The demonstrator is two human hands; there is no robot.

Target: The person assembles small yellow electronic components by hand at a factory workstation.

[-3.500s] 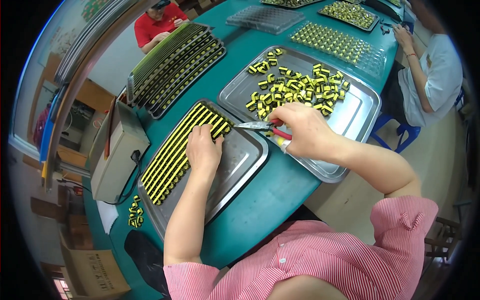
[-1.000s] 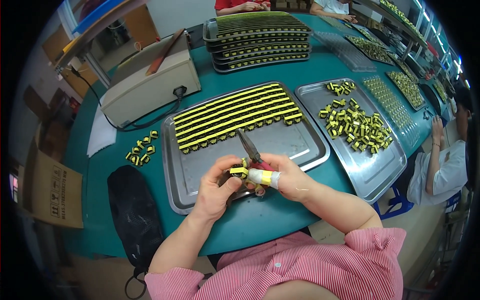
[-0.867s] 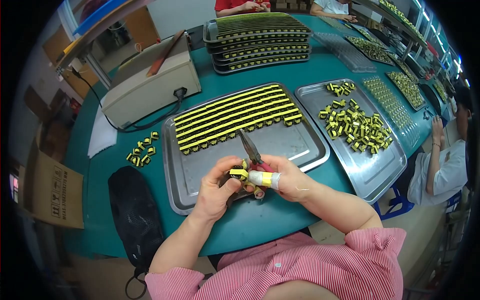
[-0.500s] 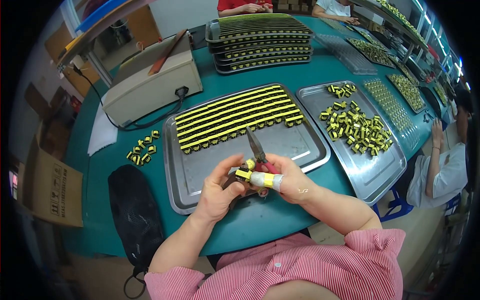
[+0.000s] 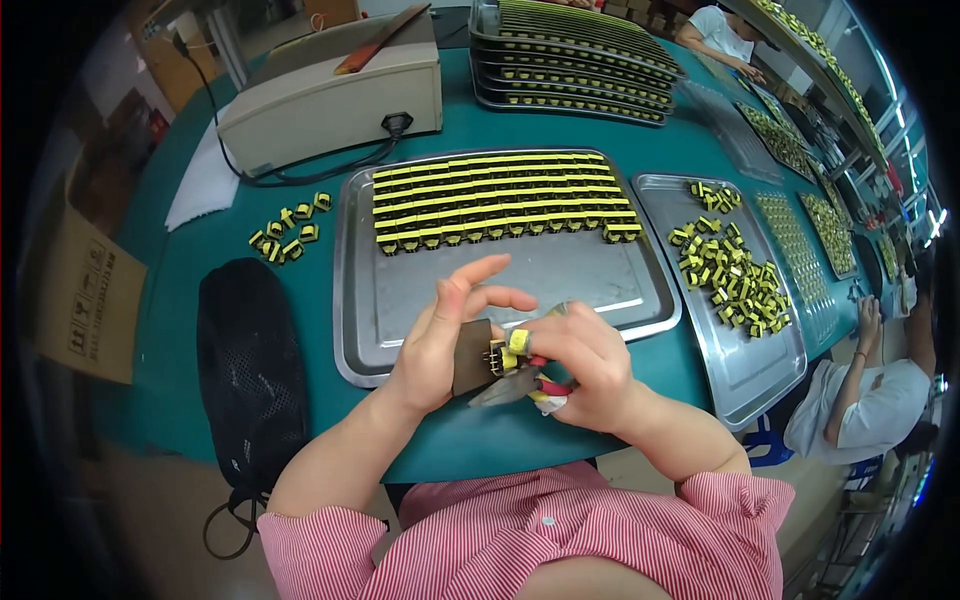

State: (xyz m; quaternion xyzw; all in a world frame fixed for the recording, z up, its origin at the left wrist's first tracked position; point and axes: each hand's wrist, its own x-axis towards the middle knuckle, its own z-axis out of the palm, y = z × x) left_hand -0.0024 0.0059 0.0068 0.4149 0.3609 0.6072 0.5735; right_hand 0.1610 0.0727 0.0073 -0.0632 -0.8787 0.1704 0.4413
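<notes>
Near the table's (image 5: 440, 450) near edge, the left hand (image 5: 430, 335), fingers loosely spread, holds a brown block (image 5: 472, 365); the right hand (image 5: 590, 370) curls round pliers (image 5: 515, 383) and apparently a component (image 5: 509, 359). Neat rows (image 5: 505, 198) line the steel tray's (image 5: 500, 275) far edge; loose pieces (image 5: 735, 275) lie in the right-hand tray (image 5: 745, 375).

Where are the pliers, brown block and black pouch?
Pliers (image 5: 508, 387): head view, on the metal nose.
Brown block (image 5: 473, 358): head view, on its flat face.
Black pouch (image 5: 250, 355): head view, on the middle of its body.
</notes>
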